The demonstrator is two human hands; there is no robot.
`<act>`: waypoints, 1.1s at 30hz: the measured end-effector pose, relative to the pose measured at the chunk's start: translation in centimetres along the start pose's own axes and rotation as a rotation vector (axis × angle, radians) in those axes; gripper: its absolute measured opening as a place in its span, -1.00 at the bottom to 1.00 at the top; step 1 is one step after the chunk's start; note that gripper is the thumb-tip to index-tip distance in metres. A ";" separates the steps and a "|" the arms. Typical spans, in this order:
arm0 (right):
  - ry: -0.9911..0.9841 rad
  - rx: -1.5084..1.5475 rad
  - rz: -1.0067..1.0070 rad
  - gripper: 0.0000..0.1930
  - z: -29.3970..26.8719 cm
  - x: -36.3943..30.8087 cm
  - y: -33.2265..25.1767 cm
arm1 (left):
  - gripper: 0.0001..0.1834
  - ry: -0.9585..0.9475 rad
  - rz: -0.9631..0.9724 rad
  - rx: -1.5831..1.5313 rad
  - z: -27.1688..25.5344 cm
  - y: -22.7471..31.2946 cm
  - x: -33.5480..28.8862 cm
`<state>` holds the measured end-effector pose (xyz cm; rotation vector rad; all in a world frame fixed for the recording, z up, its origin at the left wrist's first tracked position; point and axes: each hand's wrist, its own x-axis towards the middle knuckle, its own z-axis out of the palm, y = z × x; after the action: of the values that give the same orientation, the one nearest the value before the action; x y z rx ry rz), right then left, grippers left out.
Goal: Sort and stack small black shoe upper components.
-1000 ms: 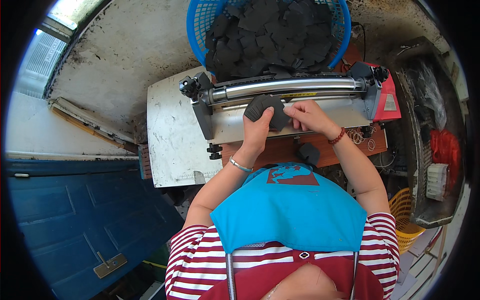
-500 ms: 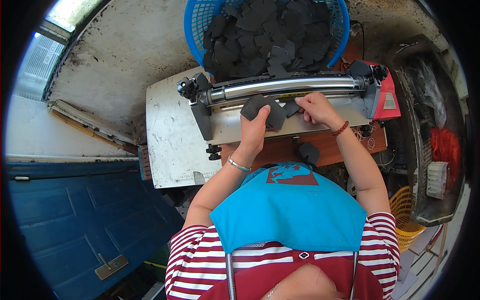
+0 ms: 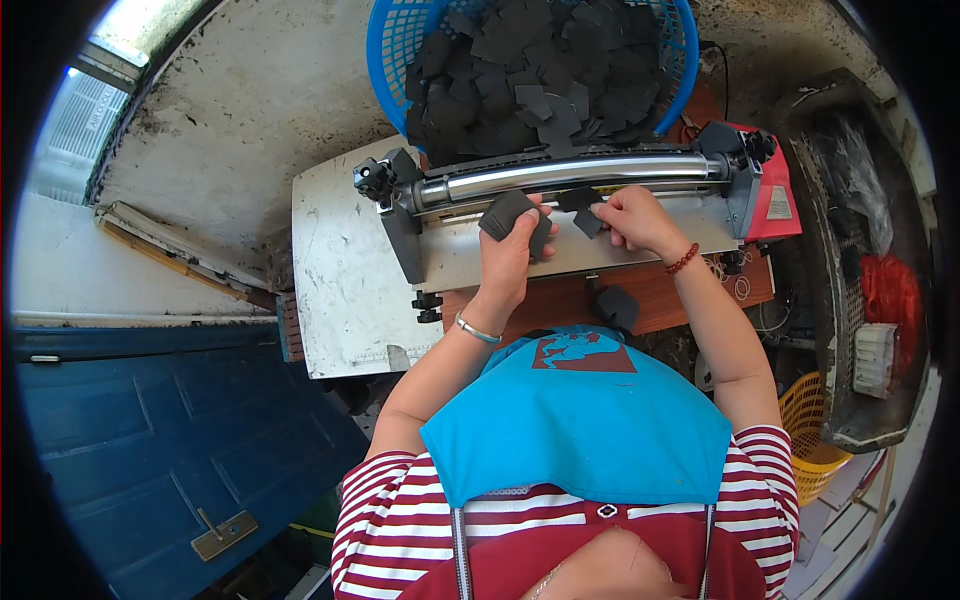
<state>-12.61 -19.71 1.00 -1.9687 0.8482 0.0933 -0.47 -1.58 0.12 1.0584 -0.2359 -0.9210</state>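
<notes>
A stack of thin black cut pieces [image 3: 506,215] is gripped in my left hand [image 3: 510,262], thumb on top and fingers around its far side. My right hand [image 3: 640,220] pinches a single black piece [image 3: 588,222] by its edge over the metal plate [image 3: 455,258] of a roller machine. Just beyond it, another black piece [image 3: 575,198] lies at the gap below the shiny steel roller [image 3: 580,172]. Whether these two pieces touch, I cannot tell. Both hands are on the near side of the roller.
Behind the machine stands a blue basket [image 3: 378,62] heaped with black pieces [image 3: 530,75]. A white board [image 3: 350,260] lies left of the machine. Another black piece [image 3: 616,307] rests near the brown table edge [image 3: 540,308]. The machine's red end housing [image 3: 775,190] is at the right.
A black piece now lies at the gap under the roller, and my right hand holds a piece just before it. The stack in my left hand looks more gathered, its fingers curled around it.
</notes>
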 end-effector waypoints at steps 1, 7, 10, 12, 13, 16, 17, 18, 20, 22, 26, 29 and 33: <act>0.001 0.000 0.001 -0.53 0.4 -0.1 -0.2 | -0.75 -0.001 -0.001 0.000 0.3 0.0 -0.2; 0.027 0.154 -0.242 -0.52 3.1 -1.2 -0.7 | -0.80 -0.040 0.048 0.141 1.1 -0.4 -0.4; 0.036 0.059 -0.166 -0.55 2.8 -1.4 -0.3 | -0.81 0.003 0.034 0.129 1.0 0.1 -0.6; 0.065 -0.075 -0.147 -0.55 2.2 -1.5 -0.5 | -0.81 0.001 0.031 0.132 0.4 0.1 -0.8; 0.107 -0.152 -0.131 -0.54 1.8 -1.5 -0.8 | -0.81 -0.001 0.030 0.135 0.3 0.0 -0.8; 0.238 -0.239 -0.137 -0.52 1.9 -0.5 -0.3 | -0.79 -0.005 -0.003 0.150 0.5 -0.2 -1.1; 0.325 -0.250 -0.163 -0.50 2.2 -0.2 -0.5 | -0.79 -0.003 -0.004 0.148 0.4 -0.4 -1.1; 0.279 -0.200 -0.079 -0.50 2.1 -0.2 -1.1 | -0.79 -0.008 -0.008 0.147 0.4 -0.6 -1.1; 0.260 -0.165 -0.097 -0.51 2.3 -0.2 -0.9 | -0.79 -0.013 -0.011 0.145 0.4 -0.6 -1.1; 0.243 -0.129 -0.114 -0.51 2.7 -0.3 -0.5 | -0.78 -0.003 -0.024 0.143 0.3 -0.5 -1.1; 0.266 -0.152 -0.209 -0.57 3.0 -1.0 0.2 | -0.78 -0.004 -0.019 0.128 0.1 -0.6 -1.0; 0.150 -0.031 -0.279 -0.60 3.2 -2.2 -0.7 | -0.76 -0.016 -0.036 0.125 0.3 -0.6 -1.1; 0.029 0.176 -0.530 -0.68 4.9 -3.1 -1.5 | -0.78 -0.051 0.020 0.043 1.2 -0.4 -1.2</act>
<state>-12.70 -13.73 0.69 -1.9655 0.3179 -0.3094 -2.14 -1.54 0.67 1.0711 -0.3089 -0.9287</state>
